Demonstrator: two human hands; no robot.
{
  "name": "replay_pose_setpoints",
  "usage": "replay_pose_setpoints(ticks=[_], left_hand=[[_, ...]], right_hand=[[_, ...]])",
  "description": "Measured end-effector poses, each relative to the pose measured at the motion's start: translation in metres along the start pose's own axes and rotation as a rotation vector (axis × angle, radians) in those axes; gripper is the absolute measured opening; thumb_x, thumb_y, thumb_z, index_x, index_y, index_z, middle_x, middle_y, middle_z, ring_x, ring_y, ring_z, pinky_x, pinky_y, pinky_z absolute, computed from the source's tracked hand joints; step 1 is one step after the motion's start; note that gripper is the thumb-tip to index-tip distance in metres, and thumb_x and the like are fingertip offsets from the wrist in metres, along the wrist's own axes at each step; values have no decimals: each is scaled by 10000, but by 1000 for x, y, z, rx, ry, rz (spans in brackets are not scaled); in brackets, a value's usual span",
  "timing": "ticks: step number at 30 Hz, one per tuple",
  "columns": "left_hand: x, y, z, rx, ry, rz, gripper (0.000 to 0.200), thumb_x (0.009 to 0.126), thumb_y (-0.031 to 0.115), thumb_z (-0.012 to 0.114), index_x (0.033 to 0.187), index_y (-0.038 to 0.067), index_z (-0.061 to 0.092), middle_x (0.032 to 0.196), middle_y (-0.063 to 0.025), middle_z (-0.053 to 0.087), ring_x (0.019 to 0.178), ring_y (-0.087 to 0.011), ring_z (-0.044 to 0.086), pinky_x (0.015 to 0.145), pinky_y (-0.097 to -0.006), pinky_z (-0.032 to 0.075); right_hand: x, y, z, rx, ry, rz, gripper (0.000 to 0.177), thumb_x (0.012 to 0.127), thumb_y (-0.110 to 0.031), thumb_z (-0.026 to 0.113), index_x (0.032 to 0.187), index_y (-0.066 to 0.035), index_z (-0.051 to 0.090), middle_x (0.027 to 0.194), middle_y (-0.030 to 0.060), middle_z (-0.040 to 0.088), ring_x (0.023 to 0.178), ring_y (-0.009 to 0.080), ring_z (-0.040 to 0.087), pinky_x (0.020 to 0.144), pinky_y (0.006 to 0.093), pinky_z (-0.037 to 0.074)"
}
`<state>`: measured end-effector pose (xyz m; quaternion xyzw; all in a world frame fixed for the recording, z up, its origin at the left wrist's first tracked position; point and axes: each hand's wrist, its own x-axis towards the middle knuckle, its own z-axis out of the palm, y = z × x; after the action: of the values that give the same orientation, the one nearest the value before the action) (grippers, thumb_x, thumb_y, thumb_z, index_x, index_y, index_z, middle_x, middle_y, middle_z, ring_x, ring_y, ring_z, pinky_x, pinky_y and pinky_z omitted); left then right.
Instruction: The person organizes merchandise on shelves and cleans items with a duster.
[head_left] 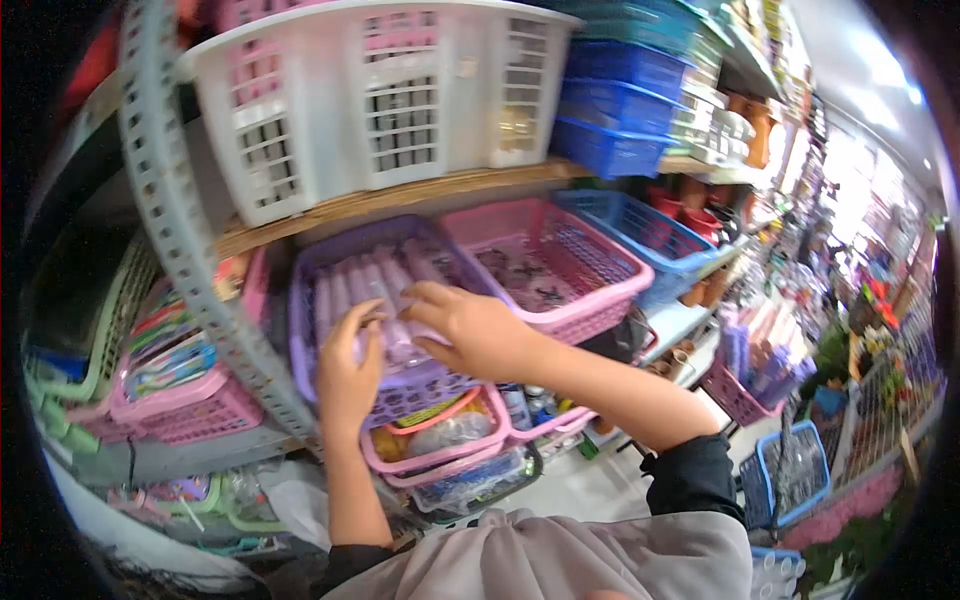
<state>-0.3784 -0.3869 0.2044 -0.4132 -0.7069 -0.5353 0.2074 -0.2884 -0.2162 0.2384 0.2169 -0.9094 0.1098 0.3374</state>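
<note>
A purple plastic basket sits on a shelf under a wooden board and holds a clear plastic pack of pale pink-lilac tubes. My left hand grips the near end of that pack at the basket's front rim. My right hand lies over the pack from the right, fingers curled on its plastic wrap. Both forearms reach up from the bottom of the view.
A pink basket and a blue basket stand to the right on the same shelf. A large white basket sits above. A perforated metal upright runs at left. Lower pink trays hold small goods. An aisle opens at right.
</note>
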Motion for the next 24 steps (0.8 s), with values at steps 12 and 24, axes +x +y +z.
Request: replay_pose_setpoints(ticks=[12, 24], left_hand=[[-69, 144, 177, -609, -450, 158, 171, 857, -6, 508, 972, 2, 635, 865, -84, 654, 835, -166, 615, 786, -296, 467], [-171, 242, 352, -1114, -988, -138, 199, 948, 88, 470, 1063, 5, 609, 923, -53, 620, 906, -116, 583, 851, -253, 444]], right_hand=[[-246, -48, -153, 65, 242, 697, 129, 809, -75, 635, 931, -41, 612, 934, 80, 593, 775, 238, 628, 653, 335, 506], [-454, -86, -222, -1, 563, 1222, 133, 786, -74, 694, 905, -35, 647, 927, 37, 652, 761, 110, 614, 606, 228, 495]])
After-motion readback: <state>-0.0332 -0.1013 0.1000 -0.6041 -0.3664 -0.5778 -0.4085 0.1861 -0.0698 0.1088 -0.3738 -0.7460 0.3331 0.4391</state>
